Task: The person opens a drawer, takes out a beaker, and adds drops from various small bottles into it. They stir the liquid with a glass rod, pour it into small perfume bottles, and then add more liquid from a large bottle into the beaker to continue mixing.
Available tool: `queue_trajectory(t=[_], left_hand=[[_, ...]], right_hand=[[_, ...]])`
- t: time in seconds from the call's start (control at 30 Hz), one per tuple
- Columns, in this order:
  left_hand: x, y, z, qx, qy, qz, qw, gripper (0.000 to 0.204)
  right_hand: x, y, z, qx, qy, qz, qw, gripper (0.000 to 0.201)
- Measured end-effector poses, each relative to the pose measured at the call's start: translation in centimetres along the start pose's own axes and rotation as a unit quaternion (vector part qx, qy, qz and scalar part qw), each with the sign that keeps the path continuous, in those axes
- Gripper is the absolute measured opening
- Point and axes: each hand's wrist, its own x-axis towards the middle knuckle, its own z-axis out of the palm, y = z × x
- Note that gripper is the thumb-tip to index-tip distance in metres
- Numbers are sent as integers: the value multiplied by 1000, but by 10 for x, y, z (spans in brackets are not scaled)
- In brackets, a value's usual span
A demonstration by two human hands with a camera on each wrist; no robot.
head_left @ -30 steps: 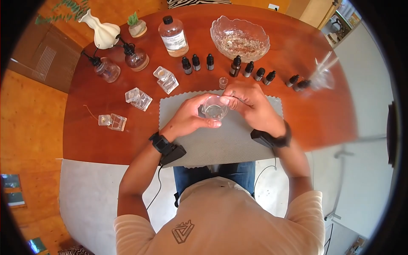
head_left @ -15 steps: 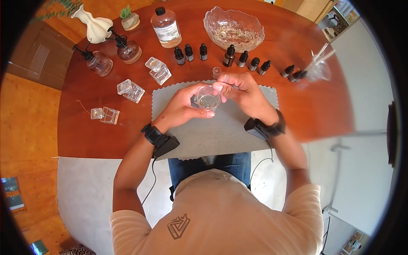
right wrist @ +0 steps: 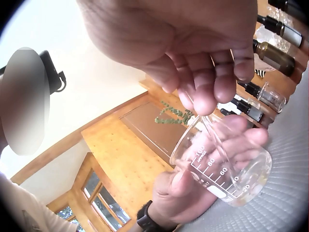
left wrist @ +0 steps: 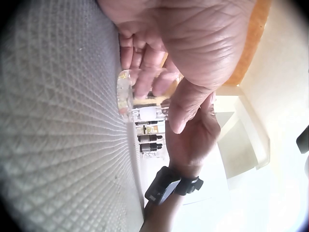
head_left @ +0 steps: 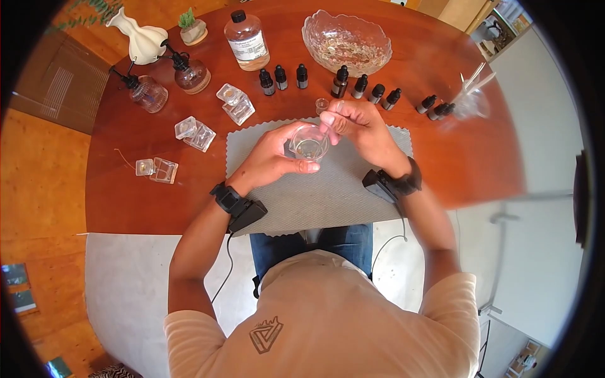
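Observation:
My left hand [head_left: 274, 154] wraps its fingers and thumb around a small glass beaker [head_left: 309, 150] over the grey mat. White volume marks run up the beaker's side in the right wrist view, and a little clear liquid shows at its bottom. Between thumb and fingertips, my right hand [head_left: 365, 132] pinches a thin clear rod [right wrist: 219, 145] above the rim. The rod slants down inside the beaker toward its base. In the left wrist view, the left thumb lies across the near side of the glass [left wrist: 145, 113].
Small black-capped bottles [head_left: 341, 82] line the table beyond the hands, with a tiny glass cup [head_left: 322, 104] nearer. Behind stand a large labelled bottle [head_left: 247, 47] and a glass bowl [head_left: 353, 50]. Square glass bottles [head_left: 234, 104] sit left of the textured mat [head_left: 302, 201].
The head view has shifted, moving the table scene left and up. My right hand has changed its angle over the beaker's rim, while my left keeps its hold on the beaker.

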Motion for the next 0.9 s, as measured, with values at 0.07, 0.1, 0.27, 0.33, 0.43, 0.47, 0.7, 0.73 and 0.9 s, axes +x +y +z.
queue_trajectory(t=[0.07, 0.1, 0.27, 0.33, 0.43, 0.47, 0.7, 0.73, 0.9], left_hand=[[0, -1, 0, -1, 1, 2, 1000, 67], [0, -2, -1, 0, -1, 2, 1000, 67], [-1, -1, 0, 3, 6, -2, 1000, 68], [0, 0, 0, -3, 3, -16, 1000, 68], [-2, -3, 1, -14, 8, -15, 1000, 67], [-1, -4, 0, -16, 9, -11, 1000, 67], [0, -4, -1, 25, 2, 1, 1000, 65], [0, -4, -1, 17, 2, -3, 1000, 65], [-2, -2, -1, 17, 9, -3, 1000, 64]], right_hand=[[1, 0, 0, -1, 2, -4, 1000, 33], [1, 1, 0, -2, 4, -5, 1000, 34], [0, 4, 2, -26, 25, -26, 999, 32], [-2, -1, 9, -48, 54, -77, 994, 29], [-3, -7, 8, -99, 3, -135, 986, 25], [-3, -9, 6, -91, -13, -126, 988, 24], [-5, -9, -1, -73, -45, -100, 991, 22], [-6, -10, -4, -51, -70, -79, 993, 23], [-3, -9, 5, -95, -21, -133, 986, 24]])
